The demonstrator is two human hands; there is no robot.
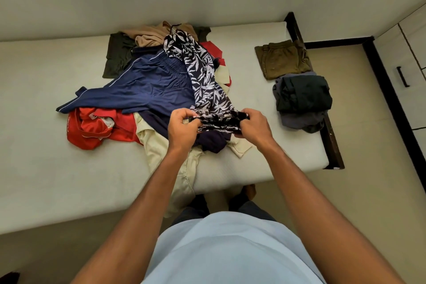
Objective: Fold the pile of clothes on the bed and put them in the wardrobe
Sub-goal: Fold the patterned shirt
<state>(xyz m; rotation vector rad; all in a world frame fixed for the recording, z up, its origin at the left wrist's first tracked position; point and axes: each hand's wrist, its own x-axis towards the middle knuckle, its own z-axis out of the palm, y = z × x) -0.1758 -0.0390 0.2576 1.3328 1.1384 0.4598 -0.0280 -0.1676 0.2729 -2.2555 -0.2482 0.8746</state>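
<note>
Clothes pile (pixel 147 90) mostly unfolded; left hand (pixel 183 128) and right hand (pixel 254 127) both pinch printed garment (pixel 202 76) hem — pull taut, square edges before folding.

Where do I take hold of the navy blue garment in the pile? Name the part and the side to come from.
Probably the gathered waistband of the navy blue garment, at its left end, with the grip coming from the left. The leaf-print garment lies across its right side and would be dragged along; the bunched waistband is easy to pinch.
</note>
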